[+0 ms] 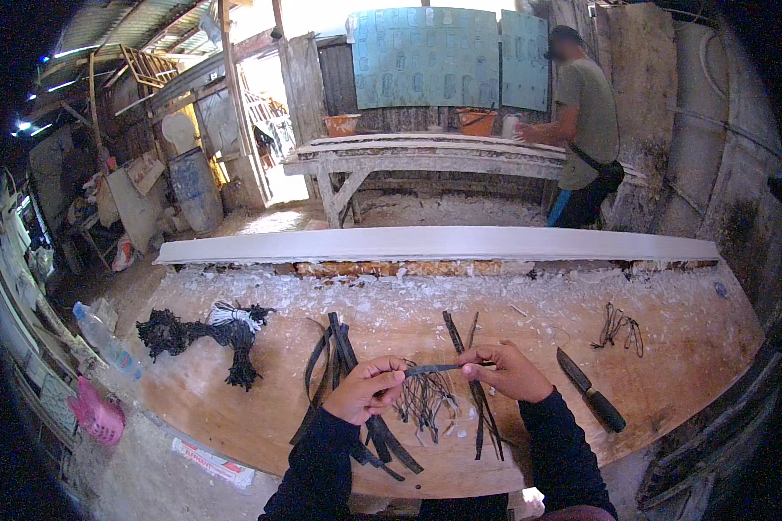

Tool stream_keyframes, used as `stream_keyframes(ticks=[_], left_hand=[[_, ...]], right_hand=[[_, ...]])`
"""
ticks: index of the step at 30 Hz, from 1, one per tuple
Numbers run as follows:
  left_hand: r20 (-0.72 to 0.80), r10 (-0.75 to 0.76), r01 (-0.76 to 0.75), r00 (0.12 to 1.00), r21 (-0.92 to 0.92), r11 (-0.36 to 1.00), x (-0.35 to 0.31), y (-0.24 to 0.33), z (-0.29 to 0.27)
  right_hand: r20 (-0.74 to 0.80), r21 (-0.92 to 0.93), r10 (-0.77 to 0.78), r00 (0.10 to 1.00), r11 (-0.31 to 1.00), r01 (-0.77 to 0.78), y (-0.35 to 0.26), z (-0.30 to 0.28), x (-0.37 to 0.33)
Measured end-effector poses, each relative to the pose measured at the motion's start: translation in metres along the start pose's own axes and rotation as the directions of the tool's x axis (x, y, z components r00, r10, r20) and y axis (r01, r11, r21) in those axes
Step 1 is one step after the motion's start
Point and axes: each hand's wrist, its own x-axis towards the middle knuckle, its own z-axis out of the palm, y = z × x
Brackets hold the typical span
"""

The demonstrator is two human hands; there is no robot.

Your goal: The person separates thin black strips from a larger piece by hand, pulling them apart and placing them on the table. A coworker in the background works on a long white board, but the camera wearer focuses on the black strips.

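Observation:
A short black strip (433,369), flat like rubber, is stretched level between my two hands above the wooden table (530,313). My left hand (362,389) pinches its left end between thumb and fingers. The other end is pinched by my right hand (506,372). Below the strip lies a tangle of thin dark cords (426,406). Longer black strips (343,343) lie under and around my left hand, and a smaller group of strips (485,417) lies beside my right hand. To the right rests a knife (589,391) with a dark blade and black handle.
Bundles of black cord (241,360) and white cord (235,316) lie at the left, near a plastic bottle (107,340). Dark loops (619,332) lie at the right. A long white moulding (434,245) spans the far edge. Beyond, a person (589,113) stands at another bench (391,154).

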Motion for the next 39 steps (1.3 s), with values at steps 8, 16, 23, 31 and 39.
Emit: stream_keyframes(ticks=[8, 16, 23, 31, 39], left_hand=[[-0.132, 0.530, -0.288, 0.838, 0.718, 0.634, 0.015, -0.009, -0.003], [-0.112, 0.747, -0.137, 0.655, 0.955, 0.262, 0.011, 0.000, -0.001], [-0.004, 0.807, -0.193, 0.591, 0.970, 0.146, 0.009, 0.004, 0.001], [-0.125, 0.781, -0.180, 0.611, 0.939, 0.292, 0.010, 0.003, -0.005], [-0.093, 0.753, -0.232, 0.651, 0.921, 0.314, 0.009, 0.006, -0.008]], right_hand=[[-0.131, 0.000, 0.049, 0.990, 0.999, -0.050, -0.006, -0.021, -0.007], [-0.382, 0.256, 0.083, 0.920, 0.966, 0.020, -0.009, -0.034, -0.007], [-0.487, 0.427, 0.143, 0.862, 0.899, 0.092, -0.006, -0.037, -0.007], [-0.523, 0.677, 0.252, 0.814, 0.704, 0.217, -0.008, -0.043, -0.009], [-0.480, 0.755, 0.202, 0.854, 0.592, 0.284, -0.006, -0.046, -0.010]])
